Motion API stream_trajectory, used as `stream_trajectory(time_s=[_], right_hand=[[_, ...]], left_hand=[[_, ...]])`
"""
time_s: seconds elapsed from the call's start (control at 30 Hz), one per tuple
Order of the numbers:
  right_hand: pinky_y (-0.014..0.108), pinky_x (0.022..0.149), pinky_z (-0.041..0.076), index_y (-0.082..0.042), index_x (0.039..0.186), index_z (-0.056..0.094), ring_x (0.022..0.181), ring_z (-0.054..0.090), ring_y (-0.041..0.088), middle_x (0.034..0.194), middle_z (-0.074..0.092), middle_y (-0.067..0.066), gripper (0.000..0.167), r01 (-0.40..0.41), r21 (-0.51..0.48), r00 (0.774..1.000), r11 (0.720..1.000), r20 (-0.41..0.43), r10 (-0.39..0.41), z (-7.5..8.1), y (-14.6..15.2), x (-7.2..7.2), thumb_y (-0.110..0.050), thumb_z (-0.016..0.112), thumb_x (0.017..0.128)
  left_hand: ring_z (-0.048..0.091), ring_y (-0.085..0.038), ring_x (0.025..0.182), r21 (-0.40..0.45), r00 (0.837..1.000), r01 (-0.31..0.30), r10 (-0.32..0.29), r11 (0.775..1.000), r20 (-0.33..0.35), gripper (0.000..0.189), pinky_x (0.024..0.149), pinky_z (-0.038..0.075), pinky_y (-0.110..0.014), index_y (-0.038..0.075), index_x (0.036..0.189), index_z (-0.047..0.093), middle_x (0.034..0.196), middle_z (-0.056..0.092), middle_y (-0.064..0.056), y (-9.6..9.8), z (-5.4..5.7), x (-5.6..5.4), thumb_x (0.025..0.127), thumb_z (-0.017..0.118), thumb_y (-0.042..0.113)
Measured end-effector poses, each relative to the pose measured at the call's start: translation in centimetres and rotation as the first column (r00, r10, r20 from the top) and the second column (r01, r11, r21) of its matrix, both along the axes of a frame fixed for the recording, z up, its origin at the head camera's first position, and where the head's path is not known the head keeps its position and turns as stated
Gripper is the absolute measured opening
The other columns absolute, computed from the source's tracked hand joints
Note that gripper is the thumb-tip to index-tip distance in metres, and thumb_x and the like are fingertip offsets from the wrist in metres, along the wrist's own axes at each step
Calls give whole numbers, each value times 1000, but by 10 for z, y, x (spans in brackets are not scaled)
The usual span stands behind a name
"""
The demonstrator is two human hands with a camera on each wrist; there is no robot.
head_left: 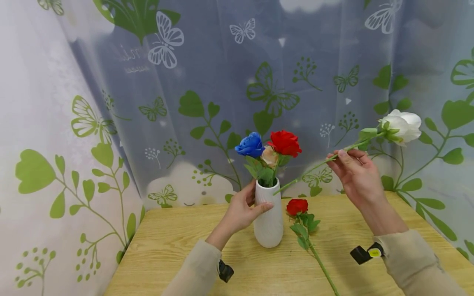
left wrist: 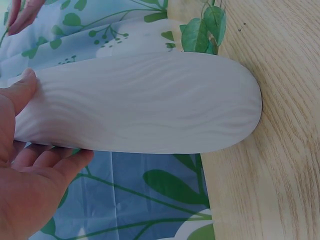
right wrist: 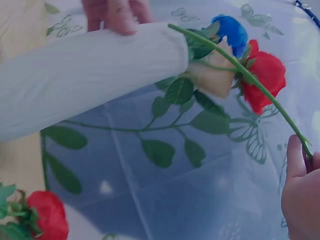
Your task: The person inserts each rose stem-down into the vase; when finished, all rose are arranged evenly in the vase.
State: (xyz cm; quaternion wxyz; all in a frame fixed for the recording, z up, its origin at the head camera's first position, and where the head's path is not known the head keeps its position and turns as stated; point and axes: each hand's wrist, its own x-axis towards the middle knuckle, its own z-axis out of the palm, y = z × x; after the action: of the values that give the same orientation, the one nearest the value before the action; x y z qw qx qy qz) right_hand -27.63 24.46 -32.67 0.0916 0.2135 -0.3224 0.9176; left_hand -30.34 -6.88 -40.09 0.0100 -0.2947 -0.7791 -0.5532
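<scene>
Nearest, on the worktop (head_left: 166, 250), one loose red rose (head_left: 300, 231) lies to the right of the vase, its stem end toward the viewer; neither hand touches it. The white vase (head_left: 268, 224) is upright. The left hand (head_left: 242, 209) grips its upper body, thumb on one side, fingers on the other. The right hand (head_left: 357, 176) pinches the stem of the white rose (head_left: 401, 126), bloom outward; the stem's lower end is at the vase rim, outside the mouth. Contact with the rim cannot be determined. Three blooms are seated in the vase: blue rose (head_left: 250, 144), peach rose (head_left: 270, 156) and upright red rose (head_left: 285, 143). Assessment: three stems appear placed; two, the white and the loose red, appear outstanding. Beyond hangs a printed curtain (head_left: 218, 61).
</scene>
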Motion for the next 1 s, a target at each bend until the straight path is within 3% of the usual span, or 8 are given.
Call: stream_trajectory(time_s=[0.3,0.5,0.77,1.0], right_hand=[[38,90,65,4,108,53,91,77,30,98,72,17,10,121,-27,992,992,-22,-122,13,-19,-2,10,57,102],[37,88,65,3,106,55,89,78,27,94,73,15,12,230,57,971,971,-75,-226,13,-33,-3,13,58,100],[35,87,65,-2,107,57,88,78,19,96,77,6,15,376,278,925,884,-172,-340,10,-53,-4,10,63,100],[33,84,66,-6,103,61,85,78,14,91,75,-1,17,390,413,920,823,-146,-363,4,-71,-6,9,68,98]], left_hand=[[61,-24,138,6,1000,-7,7,1000,5,87,112,54,-41,14,168,30,160,53,-8,-1,0,2,97,80,26],[62,-22,138,5,1000,-5,5,1000,-1,88,111,54,-40,16,168,30,160,53,-6,0,0,0,96,80,25],[61,-22,139,11,1000,2,-2,1000,-11,87,112,54,-39,17,167,31,160,53,-6,0,0,-1,97,80,24],[62,-23,137,8,1000,-2,2,1000,-15,85,111,54,-40,17,167,32,159,54,-6,0,-1,0,97,80,25]])
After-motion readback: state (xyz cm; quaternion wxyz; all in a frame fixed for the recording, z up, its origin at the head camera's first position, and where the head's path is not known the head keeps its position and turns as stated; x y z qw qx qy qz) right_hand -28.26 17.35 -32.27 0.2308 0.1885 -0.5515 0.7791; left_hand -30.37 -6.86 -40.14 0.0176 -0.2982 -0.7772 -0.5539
